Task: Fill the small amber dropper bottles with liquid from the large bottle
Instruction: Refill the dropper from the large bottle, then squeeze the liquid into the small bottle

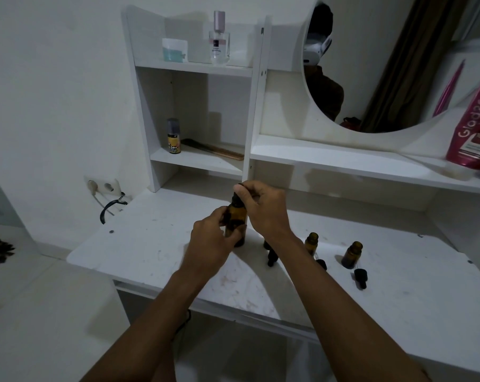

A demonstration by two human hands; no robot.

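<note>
**Large amber bottle [236, 216] in both hands**

Upright on the desk [150, 244]; my left hand [208, 244] grips its body, right hand [263, 208] pinches the black cap [235, 196]. Likely glass: rigid, slick, breakable, so I hold mid-body. Small amber dropper bottles [311, 241] stand open nearby.

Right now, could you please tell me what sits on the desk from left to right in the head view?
Large bottle → loose dropper → first small bottle → second small bottle.

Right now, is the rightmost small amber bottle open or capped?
Open: the rightmost small amber bottle stands with a bare neck; a black dropper cap lies beside it.
</note>
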